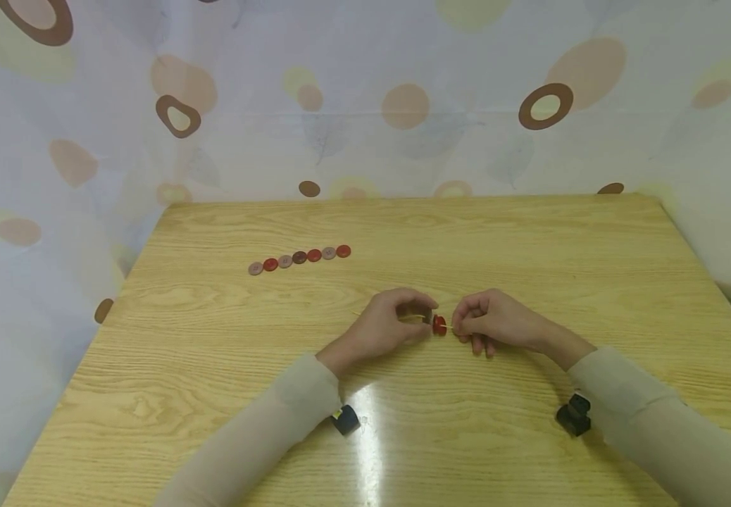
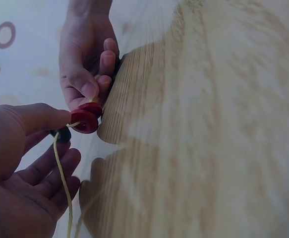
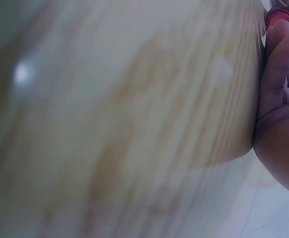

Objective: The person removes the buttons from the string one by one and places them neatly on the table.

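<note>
My left hand (image 1: 397, 320) pinches a dark button (image 2: 62, 134) between its thumb and fingertips. A yellow cord (image 2: 64, 183) runs through this button and trails down past the left palm. Right beside it, two red buttons (image 1: 439, 325) sit face to face on the same cord, close to the left fingertips. On the other side of them, my right hand (image 1: 492, 322) pinches the cord between thumb and forefinger, its other fingers loosely bent. In the right wrist view only part of the right hand (image 3: 283, 74) shows, with red (image 3: 280, 17) just beyond its fingertips.
A slanting row of several buttons (image 1: 299, 257), red, brown and pinkish, lies flat on the wooden table (image 1: 498, 239) at the back left. A patterned curtain (image 1: 353, 141) hangs behind the table. Black wrist cameras (image 1: 345, 420) are strapped under both sleeves.
</note>
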The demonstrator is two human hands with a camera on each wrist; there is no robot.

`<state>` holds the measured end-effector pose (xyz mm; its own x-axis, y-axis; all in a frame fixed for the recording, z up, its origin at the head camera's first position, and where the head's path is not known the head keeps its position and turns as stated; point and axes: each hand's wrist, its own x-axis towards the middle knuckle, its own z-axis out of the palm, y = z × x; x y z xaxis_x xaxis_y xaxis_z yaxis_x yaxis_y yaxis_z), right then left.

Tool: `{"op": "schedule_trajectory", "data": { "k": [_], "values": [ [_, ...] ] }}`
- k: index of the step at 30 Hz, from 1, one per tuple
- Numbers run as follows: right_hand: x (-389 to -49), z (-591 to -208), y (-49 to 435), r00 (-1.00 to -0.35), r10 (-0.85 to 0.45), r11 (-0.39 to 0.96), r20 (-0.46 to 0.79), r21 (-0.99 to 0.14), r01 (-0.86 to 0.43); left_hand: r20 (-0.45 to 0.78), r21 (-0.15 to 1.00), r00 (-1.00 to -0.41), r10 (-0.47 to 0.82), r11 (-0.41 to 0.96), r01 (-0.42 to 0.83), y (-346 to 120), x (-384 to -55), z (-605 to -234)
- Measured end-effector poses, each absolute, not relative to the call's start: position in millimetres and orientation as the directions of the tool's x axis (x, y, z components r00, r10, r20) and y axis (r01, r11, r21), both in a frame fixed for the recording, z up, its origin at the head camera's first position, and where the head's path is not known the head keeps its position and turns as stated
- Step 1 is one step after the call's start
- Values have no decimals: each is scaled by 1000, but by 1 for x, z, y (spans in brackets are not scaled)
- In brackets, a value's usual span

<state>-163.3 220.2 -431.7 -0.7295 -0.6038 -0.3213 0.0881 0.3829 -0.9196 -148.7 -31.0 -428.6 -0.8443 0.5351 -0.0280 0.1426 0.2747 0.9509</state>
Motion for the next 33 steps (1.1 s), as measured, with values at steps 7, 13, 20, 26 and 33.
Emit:
{"op": "schedule_trajectory", "data": {
  "k": [7,13,20,26,33],
  "values": [
    [-163,-431,220,-730,-604,381,-320,-920,88,-2,945,-844,537,277,174,-32,-148,-430],
    [-163,-431,220,-728,-607,377,-319,-922,90,-19,938,-853,522,304,165,-32,-148,-431],
    [-163,-431,220,-725,-609,380,-322,-921,89,-12,938,-857,516,303,170,-34,-149,-433],
    [-162,-430,219,-730,-594,383,-338,-917,112,-2,937,-864,504,303,175,-36,-149,-434],
    [-162,-431,220,-734,-590,389,-336,-915,106,-1,945,-870,493,286,162,-39,-148,-434]
  ]
}}
